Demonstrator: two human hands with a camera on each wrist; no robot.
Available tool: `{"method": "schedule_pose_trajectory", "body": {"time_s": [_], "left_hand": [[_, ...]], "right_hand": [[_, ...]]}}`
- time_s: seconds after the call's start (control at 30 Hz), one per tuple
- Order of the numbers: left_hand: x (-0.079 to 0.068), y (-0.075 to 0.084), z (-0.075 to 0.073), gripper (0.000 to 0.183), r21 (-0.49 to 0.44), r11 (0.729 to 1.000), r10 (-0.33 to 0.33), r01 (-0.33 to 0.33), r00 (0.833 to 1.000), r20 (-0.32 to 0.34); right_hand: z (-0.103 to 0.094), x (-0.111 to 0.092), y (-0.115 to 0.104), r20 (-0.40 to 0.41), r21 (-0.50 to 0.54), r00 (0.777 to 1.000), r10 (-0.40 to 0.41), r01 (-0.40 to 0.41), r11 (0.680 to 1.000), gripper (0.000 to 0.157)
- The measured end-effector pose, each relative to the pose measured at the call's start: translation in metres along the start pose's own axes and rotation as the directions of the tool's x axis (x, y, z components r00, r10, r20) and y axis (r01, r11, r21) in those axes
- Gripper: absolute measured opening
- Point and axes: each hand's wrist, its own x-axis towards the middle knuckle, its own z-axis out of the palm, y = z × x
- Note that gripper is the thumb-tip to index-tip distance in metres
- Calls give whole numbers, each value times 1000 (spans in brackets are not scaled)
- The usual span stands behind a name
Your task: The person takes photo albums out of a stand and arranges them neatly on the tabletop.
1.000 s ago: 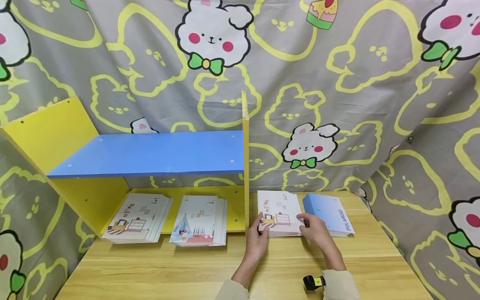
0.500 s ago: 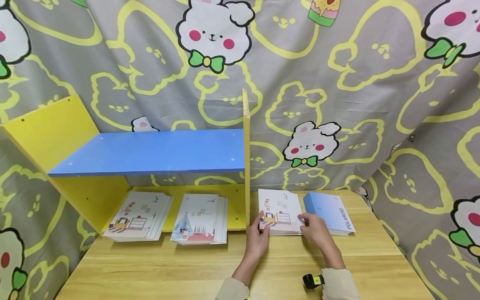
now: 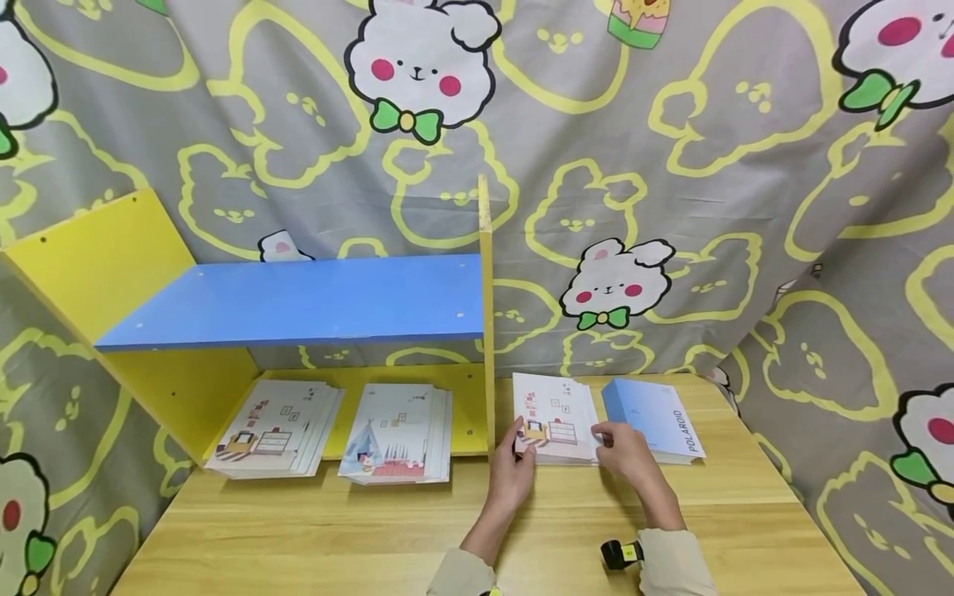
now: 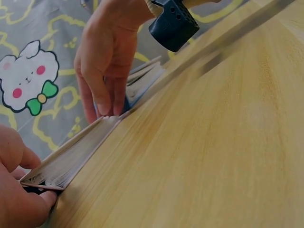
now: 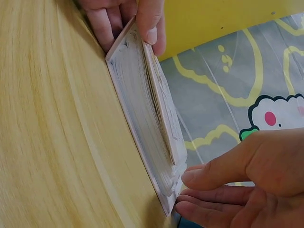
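Note:
A white photo album (image 3: 555, 414) with a room drawing on its cover lies flat on the wooden table, just right of the shelf. My left hand (image 3: 510, 472) grips its left edge, with the thumb on the cover in the right wrist view. At the opposite edge, my right hand (image 3: 626, 451) pinches the near corner between thumb and fingers. The right wrist view shows the album's thick stack of page edges (image 5: 147, 114) and a slightly lifted cover. A blue album marked POLAROID (image 3: 656, 418) lies right beside my right hand.
Left of my hands stands a yellow shelf unit with a blue board (image 3: 313, 298). Its bottom level bears two stacks of white albums, the left stack (image 3: 272, 426) and the right stack (image 3: 395, 430), jutting past the front edge. A patterned curtain (image 3: 581, 190) hangs behind.

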Motion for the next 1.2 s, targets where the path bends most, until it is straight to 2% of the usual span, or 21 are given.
{"method": "schedule_pose_trajectory", "body": {"time_s": [0.2,0.5,0.8,0.97,1.2], "left_hand": [[0,2,1,56,17,1000,0,0,1000,-3],[-4,4,-7,59,22,1000,21,-21,1000,22],[-16,11,-12,56,-6,995,100,-100,990,96],[-21,17,-18,55,-52,993,109,-103,986,124],[-29,21,-28,55,-41,994,105,-99,979,173]], "right_hand": [[-2,-1,1,22,40,1000,11,-12,999,44],[-4,-4,-4,23,74,1000,-12,10,997,44],[-7,-7,0,-13,79,999,-50,51,996,37],[-7,-13,-1,-33,104,996,-81,84,991,36],[-6,-24,-4,-63,158,991,-120,128,979,33]]}}
